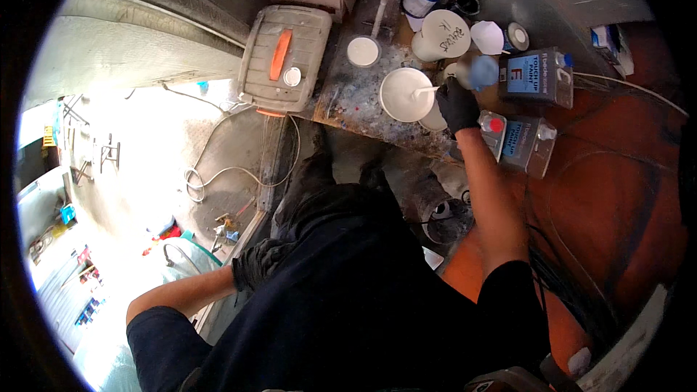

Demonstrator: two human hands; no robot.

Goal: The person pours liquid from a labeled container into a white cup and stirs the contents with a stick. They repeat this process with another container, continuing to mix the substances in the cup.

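In my black-gloved right hand (459, 105) is a pale stir stick (427, 90), gripped from above. Its lower end dips into the white liquid in a round white tub (406, 96), which stands on the paint-stained bench. My fingers are closed round the stick's upper end. My left hand (263, 263), also in a black glove, lies against my thigh. Its fingers look stretched along the dark cloth, and I see nothing held in it. Beside the tub, partly behind my right hand, is a pale round lid or container (433, 117).
A beige storage box (260, 65) with an orange handle bears a small white cup. On the bench (348, 105) stand another white-filled cup (363, 51), a large white tub (444, 35) and several cans. Rectangular metal cans (560, 76) stand at the right. A hose (218, 169) loops across the floor.
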